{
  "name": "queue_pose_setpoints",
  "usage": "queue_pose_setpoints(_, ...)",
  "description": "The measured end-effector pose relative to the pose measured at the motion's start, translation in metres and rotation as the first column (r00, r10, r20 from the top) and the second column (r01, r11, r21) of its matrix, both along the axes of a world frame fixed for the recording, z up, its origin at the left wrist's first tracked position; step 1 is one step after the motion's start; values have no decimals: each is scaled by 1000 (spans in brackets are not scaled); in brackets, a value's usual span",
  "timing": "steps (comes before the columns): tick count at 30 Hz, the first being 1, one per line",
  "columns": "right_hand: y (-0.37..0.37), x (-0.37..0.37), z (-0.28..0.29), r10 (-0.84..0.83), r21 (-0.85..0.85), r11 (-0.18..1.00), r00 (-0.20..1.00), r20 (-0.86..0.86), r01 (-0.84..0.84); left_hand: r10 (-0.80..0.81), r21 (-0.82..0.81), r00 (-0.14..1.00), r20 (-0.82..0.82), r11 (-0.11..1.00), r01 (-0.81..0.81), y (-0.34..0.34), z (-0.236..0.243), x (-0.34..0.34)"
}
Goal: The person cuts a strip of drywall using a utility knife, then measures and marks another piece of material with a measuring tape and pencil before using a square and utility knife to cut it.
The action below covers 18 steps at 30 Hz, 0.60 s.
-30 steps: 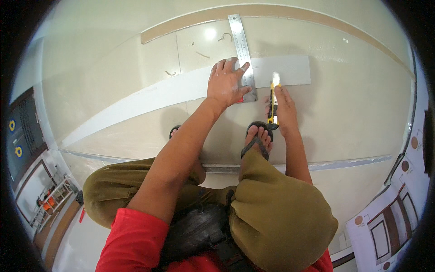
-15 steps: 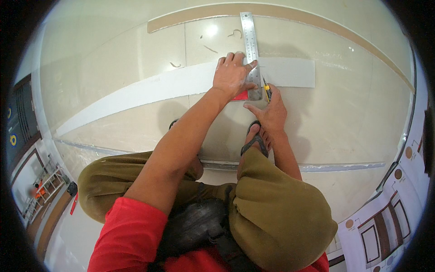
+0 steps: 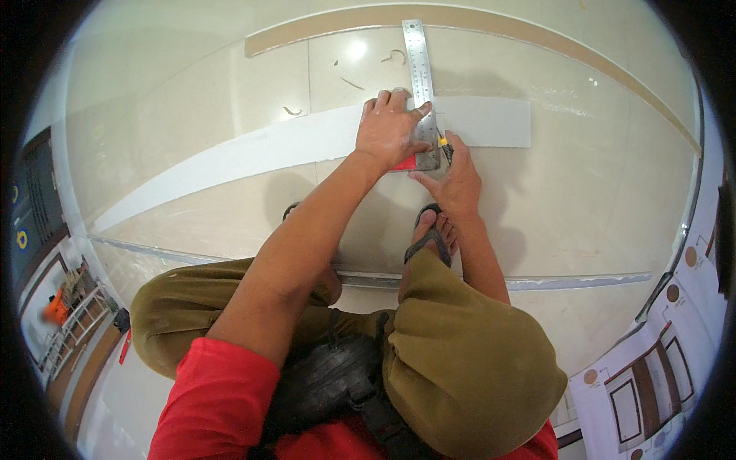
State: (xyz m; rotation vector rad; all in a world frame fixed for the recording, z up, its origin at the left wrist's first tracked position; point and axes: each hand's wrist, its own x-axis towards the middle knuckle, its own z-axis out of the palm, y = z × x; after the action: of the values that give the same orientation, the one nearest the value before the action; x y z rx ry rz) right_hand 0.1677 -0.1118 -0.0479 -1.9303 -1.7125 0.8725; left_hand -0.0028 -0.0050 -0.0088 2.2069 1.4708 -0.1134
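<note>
My left hand [image 3: 386,132] bears down on a try square, fingers spread, with its thumb and forefinger on the steel blade. The square's ruled blade [image 3: 418,65] lies across a long white strip [image 3: 483,123], and its red part [image 3: 403,163] shows below my palm. In my right hand [image 3: 460,182] is a yellow and black utility knife [image 3: 445,147], held upright-tilted beside the square's right edge. The knife's tip is at the strip, close to that edge; whether it touches cannot be made out. A short thin line runs across the strip just right of the square.
Beyond the strip lies a long tan board [image 3: 337,23]. Several curled offcuts [image 3: 395,56] are scattered on the glossy tiled floor [image 3: 192,115]. A metal-edged joint [image 3: 575,282] crosses near my feet. Printed sheets [image 3: 652,391] lie at right; at far left is a ladder [image 3: 75,330], with an orange-clad person.
The knife in my right hand has shifted slightly left, up against the square's edge, and its blade shows less. My left hand stays on the square. The view has moved slightly.
</note>
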Motion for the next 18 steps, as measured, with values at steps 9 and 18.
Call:
queue_pose_setpoints(9, 7, -1, 21, -311, -222, 937, 935, -172, 271, 14, 16, 1000, 18, 1000, -15, -2, -2, -1)
queue_pose_setpoints(18, 40, 7, 50, -375, -434, 884, 815, -442, 172, 21, 54, 1000, 20, 998, -22, -4, -4, -3)
